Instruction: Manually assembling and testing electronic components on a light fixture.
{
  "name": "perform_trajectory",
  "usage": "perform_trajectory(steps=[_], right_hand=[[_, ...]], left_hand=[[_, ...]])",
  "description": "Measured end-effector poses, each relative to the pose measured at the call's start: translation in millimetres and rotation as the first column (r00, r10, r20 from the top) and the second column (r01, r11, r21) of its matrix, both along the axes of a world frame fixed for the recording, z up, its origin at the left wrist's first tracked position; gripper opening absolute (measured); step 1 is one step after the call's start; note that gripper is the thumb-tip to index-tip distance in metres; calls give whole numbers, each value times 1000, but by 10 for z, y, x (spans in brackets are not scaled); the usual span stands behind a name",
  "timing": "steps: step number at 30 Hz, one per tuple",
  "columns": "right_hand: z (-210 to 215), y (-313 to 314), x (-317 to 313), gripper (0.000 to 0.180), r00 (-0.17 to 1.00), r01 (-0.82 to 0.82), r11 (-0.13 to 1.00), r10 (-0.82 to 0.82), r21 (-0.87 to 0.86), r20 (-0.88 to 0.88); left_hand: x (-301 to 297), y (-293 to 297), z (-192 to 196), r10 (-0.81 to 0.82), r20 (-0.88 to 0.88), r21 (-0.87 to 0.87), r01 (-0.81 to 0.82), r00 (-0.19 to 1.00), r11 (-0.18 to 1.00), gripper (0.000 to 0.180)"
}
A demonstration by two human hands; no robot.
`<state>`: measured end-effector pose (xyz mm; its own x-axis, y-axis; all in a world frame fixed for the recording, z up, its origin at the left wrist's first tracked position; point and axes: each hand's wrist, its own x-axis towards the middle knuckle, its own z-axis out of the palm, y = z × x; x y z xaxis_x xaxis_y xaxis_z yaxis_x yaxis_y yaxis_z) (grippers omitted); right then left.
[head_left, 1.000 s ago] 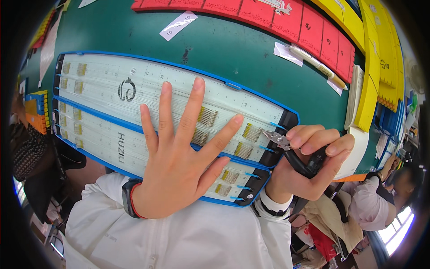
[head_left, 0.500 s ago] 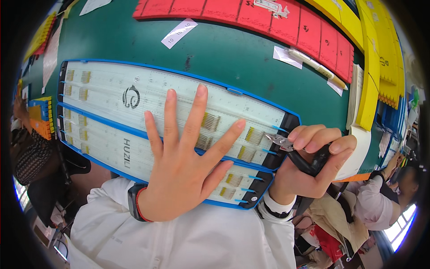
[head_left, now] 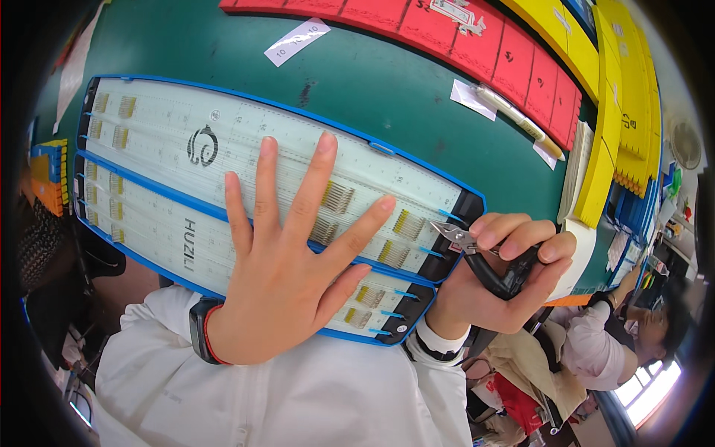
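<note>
A long, flat case point(head_left: 246, 127) with blue edges lies open across the near side of the table. Its two white panels carry fine lines strung lengthwise and rows of small yellow-and-metal pins point(head_left: 407, 224). My left hand point(head_left: 279, 276) lies flat over the middle of the case, fingers spread, holding nothing. Wrapped round the black handles of a pair of cutting pliers point(head_left: 497, 276) is my right hand point(head_left: 514, 249), at the case's right end. The pliers' metal jaws point left, beside the pins on the upper panel; whether they touch anything cannot be made out.
Beyond the case on the green table point(head_left: 223, 45) lie a red foam strip point(head_left: 477, 52), a pen point(head_left: 521, 119) and paper slips. Yellow foam boards point(head_left: 611, 112) and a notebook point(head_left: 577, 171) stand to the right. Another person point(head_left: 603, 335) sits at the far right.
The case and both hands appear slightly further left in view, along with the whole scene. My left hand stays spread on the case, and my right hand still grips the cutting pliers.
</note>
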<state>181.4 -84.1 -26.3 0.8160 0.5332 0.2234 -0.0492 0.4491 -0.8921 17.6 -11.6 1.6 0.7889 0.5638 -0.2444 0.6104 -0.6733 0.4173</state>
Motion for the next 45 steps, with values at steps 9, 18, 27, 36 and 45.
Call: perform_trajectory(steps=[9, 18, 27, 36, 45], right_hand=[[-4, -25, 18, 26, 999, -3, 998, 6, -62, 39], [-1, -24, -7, 25, 999, -1, 999, 2, 53, -33], [-14, -64, 23, 25, 995, -90, 993, 93, 81, -35], [-9, -59, 8, 26, 994, -94, 993, 97, 76, -41], [-8, -68, 12, 27, 992, -105, 991, 110, 79, -65]], left_hand=[[17, -9, -1, -1, 9, 1, 1, 1000, 1000, 54], [9, -9, 1, -6, 1, 7, 6, 1000, 1000, 55], [14, -14, 8, -4, -3, 4, 4, 1000, 1000, 55], [18, -4, 18, -8, -12, -1, 8, 1000, 1000, 55], [20, -14, 14, -8, -11, 2, 8, 1000, 1000, 54]])
